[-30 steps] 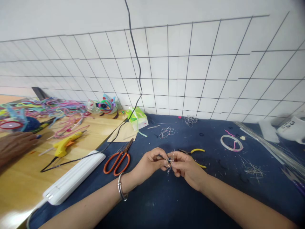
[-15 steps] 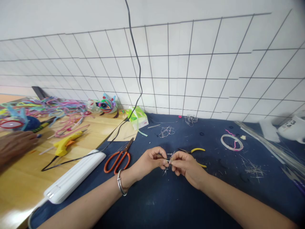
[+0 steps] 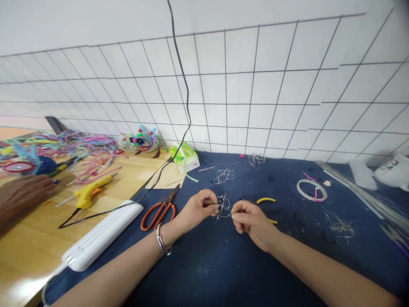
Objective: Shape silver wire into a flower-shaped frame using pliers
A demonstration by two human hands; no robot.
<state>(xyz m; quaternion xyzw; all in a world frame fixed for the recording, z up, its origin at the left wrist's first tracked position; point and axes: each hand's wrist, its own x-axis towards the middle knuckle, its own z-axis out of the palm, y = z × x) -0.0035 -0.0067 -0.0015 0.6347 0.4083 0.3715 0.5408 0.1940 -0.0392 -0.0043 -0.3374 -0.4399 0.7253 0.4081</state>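
Observation:
Between my hands is a small frame of thin bent wire (image 3: 224, 204), with loops and ends sticking out. My left hand (image 3: 202, 205) is closed in a pinch on its left side. A thin strand runs from the frame to the fingertips of my right hand (image 3: 249, 219), which pinch its end. Just behind my right hand lie yellow-handled pliers (image 3: 266, 200), partly hidden by it. Orange-handled scissors (image 3: 159, 212) rest on the dark blue cloth (image 3: 204, 268) left of my left hand.
Wire tangles (image 3: 224, 175) and cut wire pieces (image 3: 340, 225) lie around the cloth. A white ring coil (image 3: 311, 190) sits at right. To the left are a white power strip (image 3: 104, 236), a yellow glue gun (image 3: 92, 192) and another person's hand (image 3: 27, 190).
My hands have drawn apart, the left one moving slightly up and left. More of the wire frame now shows between them, with a strand stretched toward my right fingers.

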